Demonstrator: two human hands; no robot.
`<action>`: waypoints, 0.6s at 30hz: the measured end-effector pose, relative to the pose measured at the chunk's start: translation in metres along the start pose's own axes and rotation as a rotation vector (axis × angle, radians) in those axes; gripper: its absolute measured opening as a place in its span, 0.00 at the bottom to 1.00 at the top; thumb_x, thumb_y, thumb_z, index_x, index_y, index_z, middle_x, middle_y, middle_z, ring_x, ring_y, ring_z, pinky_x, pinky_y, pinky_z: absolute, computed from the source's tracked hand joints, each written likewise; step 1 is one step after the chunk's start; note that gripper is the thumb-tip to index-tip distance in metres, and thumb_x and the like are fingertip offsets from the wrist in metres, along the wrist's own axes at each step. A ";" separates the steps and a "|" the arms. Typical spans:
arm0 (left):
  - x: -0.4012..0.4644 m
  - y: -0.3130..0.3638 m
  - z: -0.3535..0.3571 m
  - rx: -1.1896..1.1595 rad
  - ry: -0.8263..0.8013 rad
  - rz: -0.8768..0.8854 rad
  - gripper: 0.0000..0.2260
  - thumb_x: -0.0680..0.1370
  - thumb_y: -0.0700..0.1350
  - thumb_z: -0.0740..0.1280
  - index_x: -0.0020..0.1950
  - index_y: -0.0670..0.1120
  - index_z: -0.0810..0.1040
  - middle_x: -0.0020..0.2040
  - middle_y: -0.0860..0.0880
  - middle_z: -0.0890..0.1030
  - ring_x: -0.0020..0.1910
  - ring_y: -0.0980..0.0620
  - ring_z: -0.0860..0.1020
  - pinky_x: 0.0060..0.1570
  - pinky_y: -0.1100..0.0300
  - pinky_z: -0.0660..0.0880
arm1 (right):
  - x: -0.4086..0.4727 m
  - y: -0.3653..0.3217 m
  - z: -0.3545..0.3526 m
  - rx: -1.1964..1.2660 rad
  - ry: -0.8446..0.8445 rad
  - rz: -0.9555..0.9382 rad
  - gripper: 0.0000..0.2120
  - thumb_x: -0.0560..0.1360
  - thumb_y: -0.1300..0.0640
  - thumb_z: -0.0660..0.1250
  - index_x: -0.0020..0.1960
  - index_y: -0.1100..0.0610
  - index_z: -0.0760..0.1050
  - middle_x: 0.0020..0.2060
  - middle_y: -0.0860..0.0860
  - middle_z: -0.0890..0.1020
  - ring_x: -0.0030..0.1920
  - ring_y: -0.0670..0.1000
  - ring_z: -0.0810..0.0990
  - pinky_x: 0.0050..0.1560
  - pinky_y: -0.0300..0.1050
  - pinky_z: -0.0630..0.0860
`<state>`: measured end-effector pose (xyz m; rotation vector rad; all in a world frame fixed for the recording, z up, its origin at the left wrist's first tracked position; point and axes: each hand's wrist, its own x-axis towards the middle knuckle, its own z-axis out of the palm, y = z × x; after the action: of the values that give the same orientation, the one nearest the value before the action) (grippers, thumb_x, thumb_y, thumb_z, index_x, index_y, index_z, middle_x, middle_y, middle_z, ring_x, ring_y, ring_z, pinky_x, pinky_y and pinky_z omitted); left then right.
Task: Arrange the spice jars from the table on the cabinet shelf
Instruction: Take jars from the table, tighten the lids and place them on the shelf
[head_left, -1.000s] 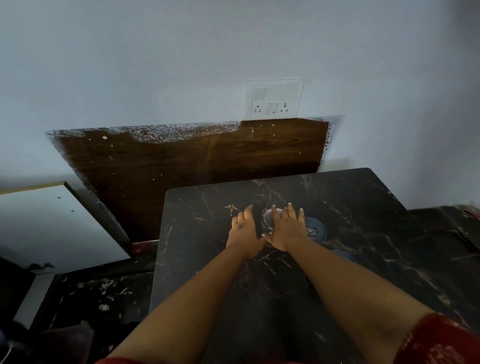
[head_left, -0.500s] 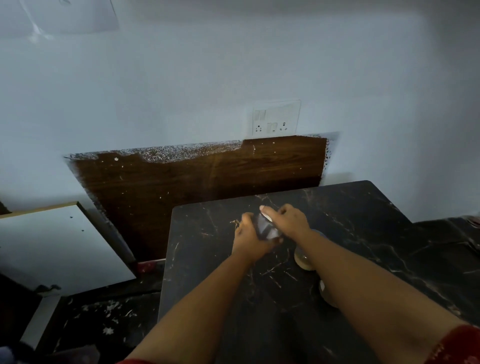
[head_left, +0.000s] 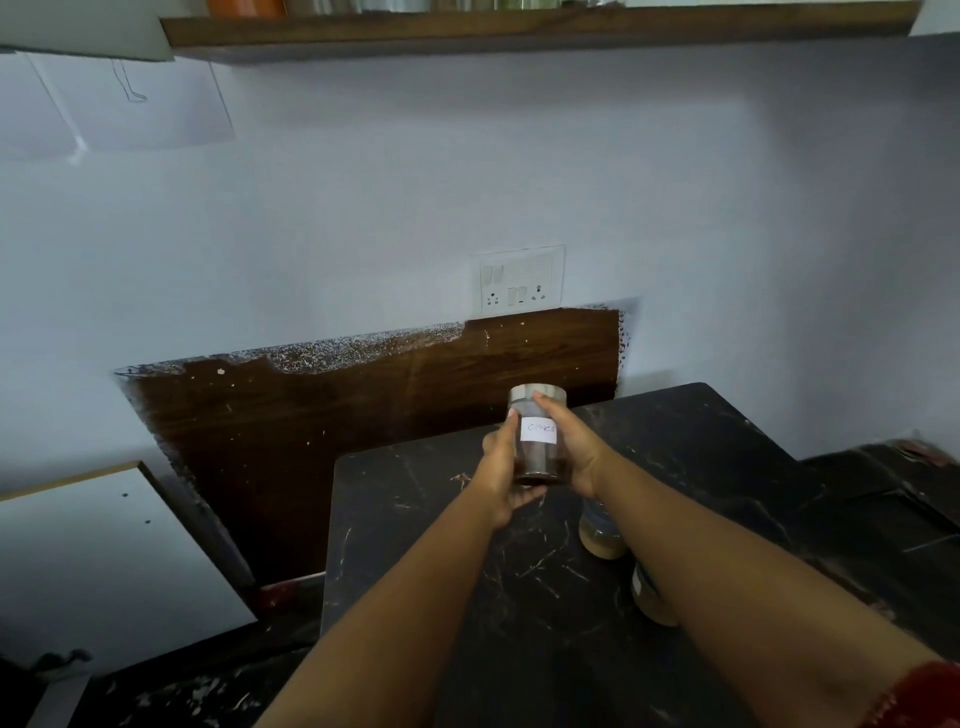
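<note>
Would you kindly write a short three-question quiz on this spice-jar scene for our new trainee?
1. True or false: the labelled jar rests on the black table.
2. How many other jars stand on the table beside the right forearm? A) none B) two C) five
3. Fill in: the wooden shelf is ____ the socket plate.

Key
1. False: the left hand and the right hand hold it upright, clear of the tabletop.
2. B, both partly hidden by the arm.
3. Above.
</note>
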<state>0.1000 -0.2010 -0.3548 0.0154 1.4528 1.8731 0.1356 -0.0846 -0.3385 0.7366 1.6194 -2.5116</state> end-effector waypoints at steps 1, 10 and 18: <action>0.000 0.001 0.000 0.029 0.005 0.021 0.26 0.76 0.65 0.62 0.68 0.53 0.66 0.61 0.43 0.77 0.58 0.42 0.79 0.57 0.44 0.78 | -0.002 0.000 0.002 0.006 0.025 -0.010 0.30 0.70 0.35 0.68 0.64 0.53 0.75 0.56 0.59 0.83 0.56 0.60 0.82 0.59 0.56 0.76; -0.009 0.021 0.005 0.072 0.030 0.036 0.26 0.77 0.66 0.61 0.70 0.53 0.67 0.62 0.44 0.78 0.58 0.44 0.79 0.54 0.49 0.79 | -0.016 -0.012 0.012 0.147 0.067 -0.059 0.31 0.74 0.31 0.57 0.61 0.54 0.79 0.57 0.59 0.82 0.58 0.60 0.80 0.60 0.55 0.75; -0.015 0.046 0.016 0.096 0.064 0.124 0.26 0.76 0.66 0.60 0.66 0.51 0.68 0.59 0.44 0.78 0.56 0.45 0.79 0.47 0.52 0.80 | -0.036 -0.025 0.020 -0.194 0.128 -0.168 0.37 0.70 0.41 0.72 0.72 0.53 0.61 0.61 0.56 0.76 0.58 0.57 0.78 0.52 0.52 0.78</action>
<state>0.0926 -0.1989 -0.3043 0.0946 1.6174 1.9155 0.1524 -0.0984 -0.2960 0.7832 2.0135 -2.4097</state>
